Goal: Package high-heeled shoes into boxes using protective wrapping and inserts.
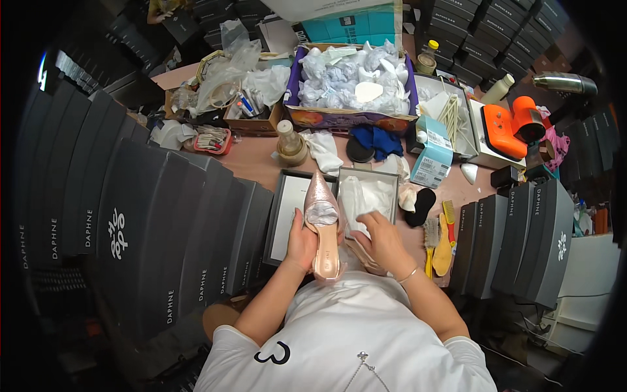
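Observation:
My left hand point(302, 245) is closed around the side of a pink pointed-toe shoe point(321, 191), a backless-looking one with a glittery toe. Its toe points away from me, and crumpled white paper point(322, 213) fills the front. Over the near part of an open grey box point(397, 189), my right hand point(382, 243) is curved with its fingers apart, beside white tissue paper point(359, 196). Below that hand is a pinkish item point(367, 259), partly hidden; I cannot tell what it is. A dark box part with a white inside point(287, 212) lies under the shoe's left side.
Stacks of dark shoeboxes rise at left point(163, 222) and right point(513, 242). Brushes point(431, 238) lie right of the open box. Farther back are a tape roll with a bottle point(292, 151), a purple carton of wadded paper point(411, 88) and an orange device point(499, 130).

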`<action>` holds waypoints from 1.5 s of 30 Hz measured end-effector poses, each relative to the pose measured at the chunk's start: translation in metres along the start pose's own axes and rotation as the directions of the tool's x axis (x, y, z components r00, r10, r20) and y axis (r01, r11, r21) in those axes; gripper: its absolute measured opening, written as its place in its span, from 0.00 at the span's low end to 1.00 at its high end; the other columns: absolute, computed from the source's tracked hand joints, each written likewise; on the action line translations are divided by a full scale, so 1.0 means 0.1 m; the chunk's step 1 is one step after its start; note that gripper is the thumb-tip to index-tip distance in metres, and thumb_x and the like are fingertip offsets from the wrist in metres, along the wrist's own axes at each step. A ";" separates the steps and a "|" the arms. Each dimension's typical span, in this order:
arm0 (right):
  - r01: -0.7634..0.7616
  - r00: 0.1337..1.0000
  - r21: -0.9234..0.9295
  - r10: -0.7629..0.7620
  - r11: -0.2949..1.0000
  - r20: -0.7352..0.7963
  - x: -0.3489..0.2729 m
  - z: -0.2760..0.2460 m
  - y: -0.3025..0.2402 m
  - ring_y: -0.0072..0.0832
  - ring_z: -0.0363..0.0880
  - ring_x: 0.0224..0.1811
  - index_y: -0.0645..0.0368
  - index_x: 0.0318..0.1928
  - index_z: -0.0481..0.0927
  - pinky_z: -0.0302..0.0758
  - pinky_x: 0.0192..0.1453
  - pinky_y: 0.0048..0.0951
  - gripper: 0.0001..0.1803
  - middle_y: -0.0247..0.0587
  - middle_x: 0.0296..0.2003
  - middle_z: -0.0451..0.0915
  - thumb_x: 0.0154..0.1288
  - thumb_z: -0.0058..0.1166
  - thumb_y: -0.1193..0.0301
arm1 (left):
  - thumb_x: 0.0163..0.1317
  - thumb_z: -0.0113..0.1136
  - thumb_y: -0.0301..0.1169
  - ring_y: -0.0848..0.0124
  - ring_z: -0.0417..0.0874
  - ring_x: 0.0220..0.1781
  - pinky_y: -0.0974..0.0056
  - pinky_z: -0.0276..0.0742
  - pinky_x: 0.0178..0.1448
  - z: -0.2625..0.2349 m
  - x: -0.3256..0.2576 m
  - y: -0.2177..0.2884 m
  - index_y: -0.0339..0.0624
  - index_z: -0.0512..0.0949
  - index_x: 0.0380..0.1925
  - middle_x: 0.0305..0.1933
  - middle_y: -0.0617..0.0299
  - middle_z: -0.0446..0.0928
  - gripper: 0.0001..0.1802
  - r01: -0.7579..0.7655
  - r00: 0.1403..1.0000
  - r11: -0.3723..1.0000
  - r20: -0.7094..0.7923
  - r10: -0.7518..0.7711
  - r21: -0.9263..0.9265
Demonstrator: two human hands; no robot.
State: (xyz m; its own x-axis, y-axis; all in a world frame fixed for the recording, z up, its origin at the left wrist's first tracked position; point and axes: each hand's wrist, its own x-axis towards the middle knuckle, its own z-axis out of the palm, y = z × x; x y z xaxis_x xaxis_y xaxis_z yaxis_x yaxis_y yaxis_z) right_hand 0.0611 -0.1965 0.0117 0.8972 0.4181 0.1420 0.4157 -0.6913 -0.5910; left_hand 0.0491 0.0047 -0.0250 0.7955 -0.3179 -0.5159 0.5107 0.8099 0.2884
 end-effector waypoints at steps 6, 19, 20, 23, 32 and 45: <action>0.315 0.946 -0.103 -0.304 0.944 0.109 0.41 0.24 0.12 0.39 0.76 0.32 0.59 0.34 0.72 0.74 0.35 0.35 0.11 0.41 0.30 0.73 0.56 0.58 0.68 | 0.66 0.23 0.66 0.57 0.77 0.52 0.54 0.77 0.51 0.29 -0.15 -0.38 0.42 0.59 0.63 0.56 0.50 0.72 0.42 -0.046 0.989 0.979 -0.127 0.072 0.198; -0.317 0.927 0.899 0.103 -0.303 0.361 0.03 -0.28 0.12 0.20 0.77 0.30 0.59 0.48 0.75 0.75 0.30 0.21 0.14 0.36 0.37 0.79 0.67 0.52 0.64 | 0.61 0.32 0.71 0.60 0.57 0.69 0.48 0.56 0.67 -0.18 0.00 0.02 0.45 0.50 0.69 0.69 0.56 0.55 0.49 -0.102 0.906 0.887 -0.327 0.270 0.451; -0.313 0.916 0.869 0.120 -0.384 0.383 0.00 -0.18 0.21 0.21 0.77 0.32 0.59 0.51 0.75 0.75 0.30 0.23 0.16 0.37 0.39 0.79 0.67 0.51 0.63 | 0.64 0.36 0.66 0.59 0.51 0.73 0.55 0.50 0.71 -0.23 0.05 0.00 0.40 0.42 0.71 0.73 0.49 0.47 0.49 -0.248 0.807 0.710 -0.264 0.527 0.659; -0.370 0.879 0.832 0.135 -0.412 0.458 -0.02 -0.08 0.23 0.25 0.78 0.37 0.60 0.55 0.71 0.77 0.36 0.28 0.20 0.35 0.41 0.78 0.69 0.49 0.62 | 0.67 0.54 0.46 0.67 0.60 0.69 0.65 0.59 0.68 0.23 -0.16 0.06 0.34 0.48 0.69 0.68 0.47 0.58 0.41 -0.464 0.885 0.594 0.312 0.347 0.657; -0.289 0.957 0.818 0.167 0.498 0.236 -0.10 -0.22 0.11 0.20 0.76 0.42 0.60 0.49 0.73 0.74 0.45 0.21 0.14 0.35 0.40 0.77 0.67 0.54 0.68 | 0.62 0.58 0.23 0.75 0.74 0.54 0.69 0.73 0.57 0.48 -0.20 -0.07 0.35 0.61 0.65 0.55 0.58 0.72 0.30 -0.321 0.944 0.542 0.309 0.117 0.777; -0.104 0.904 0.541 0.307 0.834 -0.299 -0.16 -0.10 0.01 0.22 0.71 0.31 0.66 0.39 0.79 0.68 0.36 0.21 0.13 0.35 0.32 0.76 0.68 0.52 0.66 | 0.60 0.63 0.40 0.64 0.72 0.59 0.65 0.66 0.63 0.49 -0.17 -0.49 0.39 0.52 0.69 0.61 0.50 0.66 0.42 -0.428 0.883 0.460 0.250 0.398 0.778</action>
State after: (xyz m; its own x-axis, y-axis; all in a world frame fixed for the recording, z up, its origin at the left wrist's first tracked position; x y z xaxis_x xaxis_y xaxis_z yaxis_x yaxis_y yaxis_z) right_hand 0.0484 -0.2095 0.0165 0.9827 -0.0106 0.1848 0.1730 -0.3013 -0.9377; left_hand 0.0268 -0.0542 0.0094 0.9870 -0.0810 -0.1389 0.1483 0.1246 0.9811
